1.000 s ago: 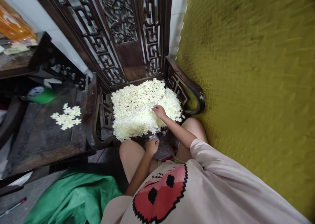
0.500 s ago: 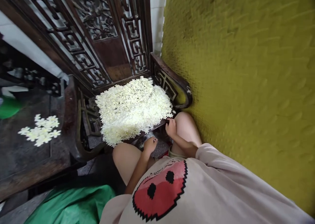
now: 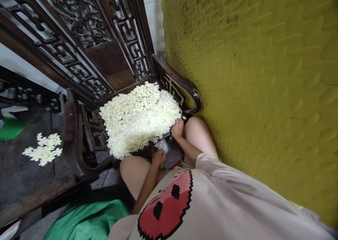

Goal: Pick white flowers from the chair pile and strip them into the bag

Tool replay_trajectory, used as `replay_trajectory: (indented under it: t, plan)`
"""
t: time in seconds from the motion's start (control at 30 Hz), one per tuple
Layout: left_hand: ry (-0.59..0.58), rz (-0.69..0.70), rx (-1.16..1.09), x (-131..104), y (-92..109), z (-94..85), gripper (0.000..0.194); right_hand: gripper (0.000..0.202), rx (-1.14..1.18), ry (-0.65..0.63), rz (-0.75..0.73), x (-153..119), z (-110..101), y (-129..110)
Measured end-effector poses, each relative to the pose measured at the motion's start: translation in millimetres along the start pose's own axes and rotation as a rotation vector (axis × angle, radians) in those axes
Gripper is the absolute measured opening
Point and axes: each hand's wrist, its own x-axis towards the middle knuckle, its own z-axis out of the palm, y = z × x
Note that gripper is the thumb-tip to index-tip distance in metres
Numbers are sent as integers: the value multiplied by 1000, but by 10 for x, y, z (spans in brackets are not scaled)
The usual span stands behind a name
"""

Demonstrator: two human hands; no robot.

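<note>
A thick spread of small white flowers (image 3: 139, 115) covers the seat of a dark carved wooden chair (image 3: 118, 81) in front of me. At the pile's near right edge, my right hand (image 3: 177, 128) reaches in with its fingers stretched out, fingertips at the outermost flowers. My left hand (image 3: 159, 157) is lower and closer to me, above the gap between my knees. Its fingers are curled closed in a pinch; whatever they hold is too small to make out.
A small cluster of white flowers (image 3: 46, 149) lies on a dark wooden surface (image 3: 23, 183) at left, near a green object (image 3: 10, 129). Green cloth or plastic (image 3: 89, 220) bulges at lower left. A textured yellow surface (image 3: 250, 92) fills the right side. The chair's curved armrests (image 3: 182, 80) flank the flowers.
My right hand has moved forward from beside my knee to the edge of the flower pile. My left hand stays closed in nearly the same place. The view has shifted slightly.
</note>
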Motion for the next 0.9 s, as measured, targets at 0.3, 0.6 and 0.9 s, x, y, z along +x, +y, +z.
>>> replay_trajectory:
  t: [0.3,0.6,0.9]
  plan:
    - [-22,-20,64,7,-99,71,30,64,-99,-38,-88,408,141,158]
    - [-44,-13,50,3,-129,108,33,61,-142,28,-13,582,233,91]
    - [-43,-13,38,96,-136,120,31,55,-198,76,7,598,217,71]
